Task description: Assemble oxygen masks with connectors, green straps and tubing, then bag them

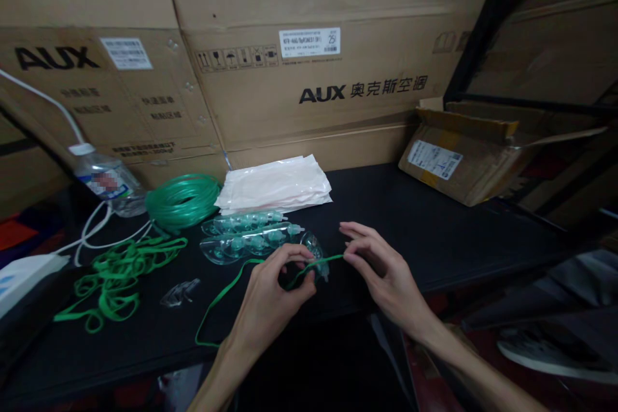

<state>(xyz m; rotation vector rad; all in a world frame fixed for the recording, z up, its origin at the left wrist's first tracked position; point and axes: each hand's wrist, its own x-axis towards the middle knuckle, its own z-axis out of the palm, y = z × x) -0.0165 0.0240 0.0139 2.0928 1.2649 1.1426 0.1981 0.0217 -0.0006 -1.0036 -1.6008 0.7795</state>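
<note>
A thin green elastic strap [329, 259] runs between my two hands. My left hand [273, 283] is closed with thumb and fingers curled round it, and its other stretch hangs in a loop down to the table edge. At the strap's end, my right hand [386, 273] pinches it between thumb and fingertips. Just behind the strap lies a clear face mask [313, 244], partly hidden by my left fingers. Beyond my left hand, two rows of nested clear masks [251, 243] with green connectors rest on the black table [376, 206].
At left lie a tangle of green straps [116, 277], small clear plastic pieces [179, 293] and a coil of green tubing [183, 199]. White packets [275, 183] are stacked behind the masks. A plastic bottle [109, 180], an opened carton [449, 154] and large cardboard boxes [313, 26] stand farther back.
</note>
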